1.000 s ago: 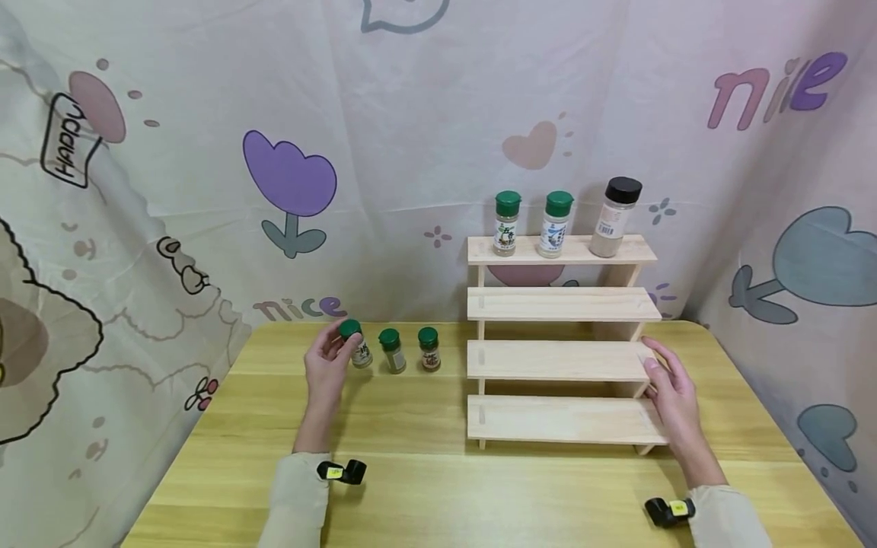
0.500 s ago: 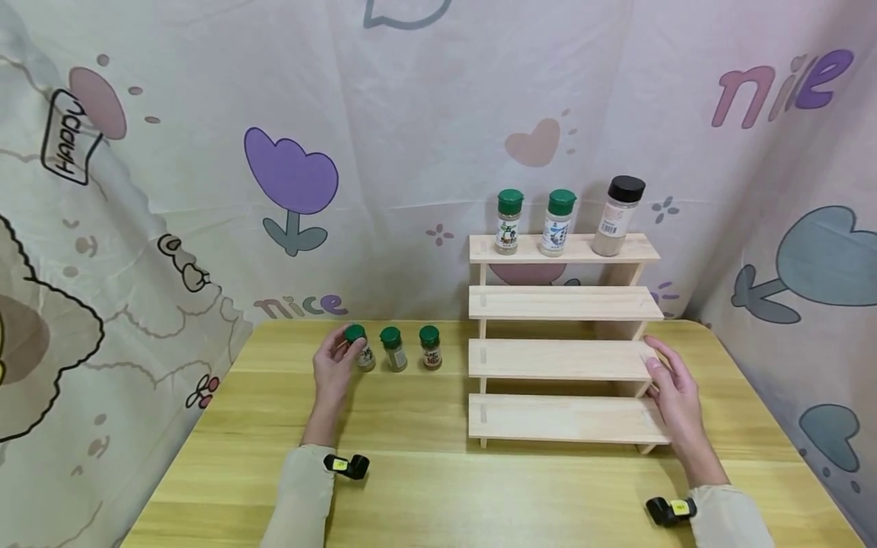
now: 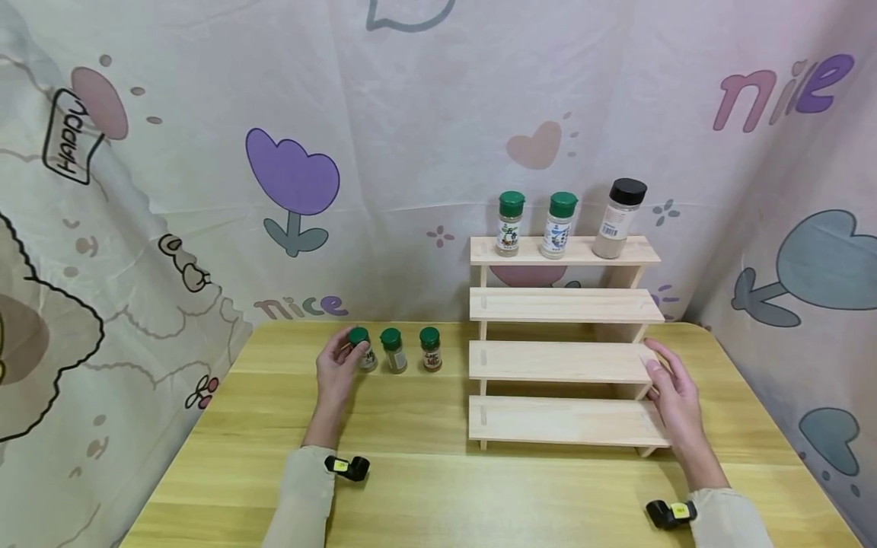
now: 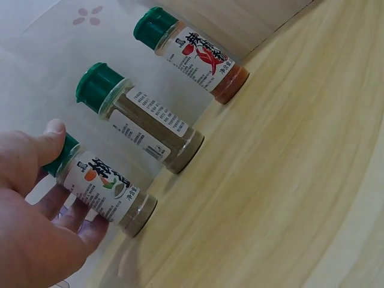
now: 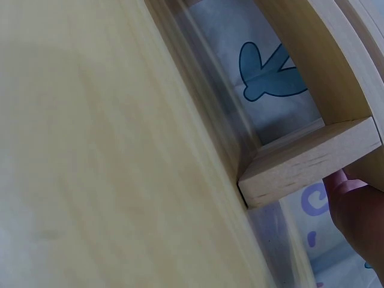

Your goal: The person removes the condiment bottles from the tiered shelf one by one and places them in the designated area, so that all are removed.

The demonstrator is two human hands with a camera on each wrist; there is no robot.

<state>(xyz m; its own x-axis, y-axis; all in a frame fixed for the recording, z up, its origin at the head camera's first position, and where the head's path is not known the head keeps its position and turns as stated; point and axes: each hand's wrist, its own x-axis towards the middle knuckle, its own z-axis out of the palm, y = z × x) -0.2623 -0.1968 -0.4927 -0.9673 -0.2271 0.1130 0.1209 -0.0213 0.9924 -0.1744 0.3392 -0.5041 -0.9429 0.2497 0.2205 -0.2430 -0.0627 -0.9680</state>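
Observation:
My left hand (image 3: 346, 352) grips the leftmost of three small green-capped spice jars (image 3: 363, 350) near the table's back edge. In the left wrist view the thumb lies on its cap and the fingers (image 4: 90, 225) curl behind this jar (image 4: 105, 189), whose base is down at the table top. Beside it stand a pepper jar (image 3: 393, 351) and a chilli jar (image 3: 431, 348). My right hand (image 3: 661, 373) rests with straight fingers against the right end of the wooden stepped rack (image 3: 562, 361). A fingertip (image 5: 360, 207) touches a shelf end (image 5: 312, 159).
On the rack's top shelf stand two green-capped jars (image 3: 509, 224) (image 3: 559, 225) and a taller black-capped jar (image 3: 619, 218). The three lower shelves are bare. The wooden table (image 3: 425, 487) is hemmed in by a printed curtain behind and on both sides.
The left hand has lowered the leftmost jar from a raised, tilted pose and shifted it slightly right, into line with the other two. The right hand has stayed on the rack.

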